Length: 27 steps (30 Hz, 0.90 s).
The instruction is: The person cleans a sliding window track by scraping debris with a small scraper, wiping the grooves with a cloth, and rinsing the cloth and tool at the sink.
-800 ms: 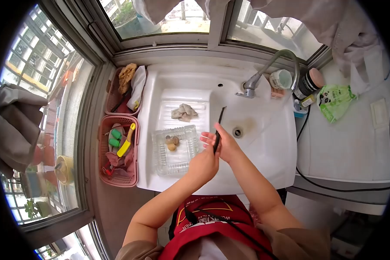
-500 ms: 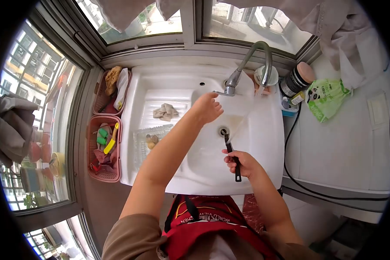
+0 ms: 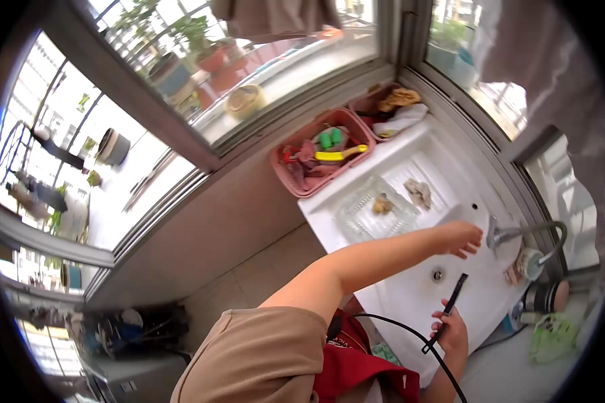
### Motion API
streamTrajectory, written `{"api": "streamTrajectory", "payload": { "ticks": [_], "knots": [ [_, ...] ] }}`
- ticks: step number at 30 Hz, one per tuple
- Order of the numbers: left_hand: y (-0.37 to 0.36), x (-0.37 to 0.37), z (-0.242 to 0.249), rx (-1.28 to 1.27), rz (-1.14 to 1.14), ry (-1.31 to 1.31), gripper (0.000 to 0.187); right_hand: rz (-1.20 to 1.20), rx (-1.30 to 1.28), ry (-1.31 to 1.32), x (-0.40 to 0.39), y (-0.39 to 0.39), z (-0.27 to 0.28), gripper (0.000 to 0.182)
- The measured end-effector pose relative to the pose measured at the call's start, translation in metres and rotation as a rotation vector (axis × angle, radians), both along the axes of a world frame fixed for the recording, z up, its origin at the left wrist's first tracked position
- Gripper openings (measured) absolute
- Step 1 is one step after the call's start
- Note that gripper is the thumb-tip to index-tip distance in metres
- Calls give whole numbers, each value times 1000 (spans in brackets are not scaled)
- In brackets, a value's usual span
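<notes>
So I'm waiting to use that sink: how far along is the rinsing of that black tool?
Barely begun, by the look of it. The right hand grips the thin black tool over the white sink, and the left hand is at the faucet. No water stream is visible. Small items sit in the clear glass tray, and a crumpled cloth lies on the drainboard.
</notes>
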<state>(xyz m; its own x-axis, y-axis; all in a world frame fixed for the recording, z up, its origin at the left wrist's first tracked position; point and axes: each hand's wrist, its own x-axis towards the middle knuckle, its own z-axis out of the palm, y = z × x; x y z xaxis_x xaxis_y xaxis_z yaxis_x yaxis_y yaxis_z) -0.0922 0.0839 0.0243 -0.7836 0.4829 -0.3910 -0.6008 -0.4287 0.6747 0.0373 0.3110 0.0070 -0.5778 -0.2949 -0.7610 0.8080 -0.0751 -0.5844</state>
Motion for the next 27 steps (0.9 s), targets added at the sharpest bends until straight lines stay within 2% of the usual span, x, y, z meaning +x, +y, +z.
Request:
{"api": "streamTrajectory", "payload": {
  "ticks": [1, 2, 3, 4, 5, 6, 7, 8, 10, 12, 14, 16, 17, 18, 19, 21, 24, 27],
  "knots": [
    [-35, 23, 11, -78, -66, 163, 39, 99, 159, 145, -19, -10, -3, 52],
    [-82, 102, 23, -209, -63, 150, 39, 354, 357, 184, 16, -21, 12, 51],
    [-117, 134, 22, -346, -80, 243, 39, 563, 567, 350, -2, -28, 10, 51],
    [-152, 162, 14, -531, -23, 254, 40, 634, 671, 460, -26, -43, 22, 48],
    [-189, 261, 24, -686, 88, 95, 40, 752, 719, 420, 18, -62, 43, 46],
    [-216, 290, -24, -862, 446, 77, 40, 772, 732, 512, -22, -77, 28, 46],
    [-249, 322, -7, -898, 624, -131, 41, 807, 867, 811, -67, -98, 13, 43],
    [-272, 408, 27, -864, 886, -404, 39, 881, 948, 979, -40, -120, 17, 40],
    [-314, 515, -22, -911, 1264, -525, 36, 974, 853, 1184, -27, -221, 57, 33],
    [-329, 594, -37, -765, 1543, -664, 35, 998, 373, 1455, -11, -316, 65, 30],
    [-329, 664, -46, -699, 1691, -779, 30, 1238, 305, 1172, 59, -420, 120, 29],
    [-325, 722, -49, -705, 1772, -804, 27, 1406, 155, 1472, 105, -499, 116, 32],
    [-321, 744, -49, -681, 1807, -833, 26, 1455, 175, 1619, 131, -535, 125, 30],
    [-319, 763, -51, -645, 1847, -860, 26, 1389, 50, 1818, 145, -563, 112, 28],
    [-318, 778, -52, -608, 1876, -887, 26, 1432, 31, 1860, 159, -589, 107, 24],
    [-319, 801, -50, -551, 1891, -894, 26, 1423, -209, 2092, 178, -635, 96, 24],
    [-336, 822, -52, -507, 1896, -883, 25, 1551, -74, 2136, 190, -662, 98, 24],
    [-349, 830, -71, -515, 1902, -895, 24, 1458, 15, 2414, 182, -679, 100, 31]
  ]
}}
